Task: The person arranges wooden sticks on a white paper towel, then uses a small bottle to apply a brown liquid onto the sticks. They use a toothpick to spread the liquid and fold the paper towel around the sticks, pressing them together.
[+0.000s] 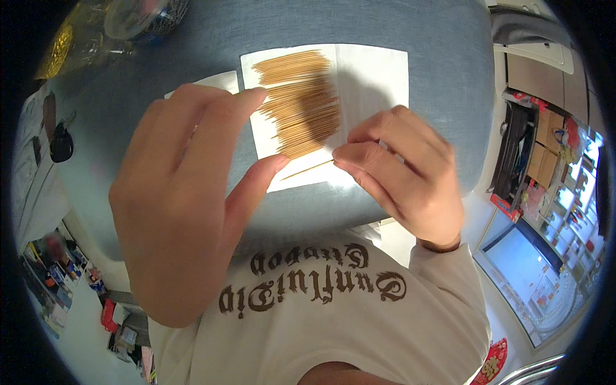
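A row of thin wooden sticks (308,108) lies side by side on a creased white paper sheet (373,72). At the sheet's near edge, one single stick (308,169) slants apart from the row, its right end pinched between thumb and forefinger of my right hand (409,168). My left hand (178,163) spans the row's left side with thumb and forefinger spread. The left thumb tip is at the row's lower left corner and the forefinger tip by its upper left; whether they touch the sticks I cannot tell. That hand partly covers a second white sheet (219,82).
The sheets lie on a blue-grey table (447,96) with rounded corners. At its far left stand a clear plastic container (130,24) and something golden in clear wrapping (60,50). Shelves with boxes (546,134) and a screen (524,264) are off to the right.
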{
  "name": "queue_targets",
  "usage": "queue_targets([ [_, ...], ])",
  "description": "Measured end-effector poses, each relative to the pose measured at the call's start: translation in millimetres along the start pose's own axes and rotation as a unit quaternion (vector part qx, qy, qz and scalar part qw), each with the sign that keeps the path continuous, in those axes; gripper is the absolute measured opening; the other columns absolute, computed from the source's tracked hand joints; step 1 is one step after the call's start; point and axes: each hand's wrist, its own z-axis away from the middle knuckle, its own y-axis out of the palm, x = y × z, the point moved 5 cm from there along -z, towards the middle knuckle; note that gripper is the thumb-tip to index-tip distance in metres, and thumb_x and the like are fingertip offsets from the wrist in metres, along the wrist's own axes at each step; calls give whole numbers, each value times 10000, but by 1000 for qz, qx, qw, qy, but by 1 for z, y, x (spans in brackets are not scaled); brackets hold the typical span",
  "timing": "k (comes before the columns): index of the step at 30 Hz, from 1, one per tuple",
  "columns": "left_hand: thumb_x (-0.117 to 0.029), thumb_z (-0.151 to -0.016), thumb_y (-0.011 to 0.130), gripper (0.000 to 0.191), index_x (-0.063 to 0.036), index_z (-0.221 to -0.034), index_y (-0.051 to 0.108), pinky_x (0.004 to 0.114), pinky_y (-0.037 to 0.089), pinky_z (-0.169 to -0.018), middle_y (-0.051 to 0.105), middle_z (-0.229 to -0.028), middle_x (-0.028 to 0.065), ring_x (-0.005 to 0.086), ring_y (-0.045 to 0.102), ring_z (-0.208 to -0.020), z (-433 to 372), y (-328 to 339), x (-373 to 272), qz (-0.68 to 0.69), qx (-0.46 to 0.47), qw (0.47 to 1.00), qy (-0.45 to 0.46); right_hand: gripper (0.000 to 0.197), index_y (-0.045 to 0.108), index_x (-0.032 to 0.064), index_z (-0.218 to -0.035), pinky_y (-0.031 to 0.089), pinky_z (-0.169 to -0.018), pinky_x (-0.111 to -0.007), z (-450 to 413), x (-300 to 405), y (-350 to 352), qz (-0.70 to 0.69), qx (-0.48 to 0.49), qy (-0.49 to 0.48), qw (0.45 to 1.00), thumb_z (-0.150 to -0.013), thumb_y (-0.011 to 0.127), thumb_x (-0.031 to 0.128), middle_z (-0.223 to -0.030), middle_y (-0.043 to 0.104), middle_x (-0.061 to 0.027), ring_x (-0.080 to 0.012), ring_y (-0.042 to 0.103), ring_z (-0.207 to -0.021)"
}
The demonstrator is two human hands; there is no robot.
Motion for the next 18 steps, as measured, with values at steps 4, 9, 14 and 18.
queue_targets([
  [4, -39, -814, 843, 470, -71, -1270, 733, 418, 550, -938, 706, -1191, 137, 323, 689, -1087, 20, 6, 3, 26, -22, 999, -14, 180, 764, 46, -903, 512, -603, -352, 19, 1, 17, 22, -20, 14, 999, -763, 868, 86, -903, 661, -62, -227, 643, -759],
  [9, 8, -789, 842, 421, -82, -1196, 779, 407, 546, -853, 706, -1184, 126, 291, 671, -1020, 53, 27, 12, 3, -114, 993, 38, 181, 767, 49, -902, 508, -587, -341, 20, -1, 27, 39, -43, 15, 998, -760, 874, 85, -885, 648, -55, -215, 637, -756],
  [14, -1, -795, 833, 351, -115, -1127, 829, 374, 521, -840, 684, -1221, 100, 274, 636, -1055, 76, 49, 6, -21, -95, 991, 91, 168, 721, 39, -878, 547, -683, -330, 21, -1, 31, 46, -48, -6, 998, -721, 758, 85, -934, 606, -34, -204, 603, -818],
  [18, -111, -774, 896, 429, -137, -1199, 841, 368, 486, -817, 607, -1095, 42, 244, 535, -983, 89, 57, 12, -4, -76, 994, 75, 174, 727, 40, -884, 543, -684, -334, 20, -3, 35, 45, -68, -11, 997, -721, 763, 89, -935, 607, -36, -206, 604, -814],
])
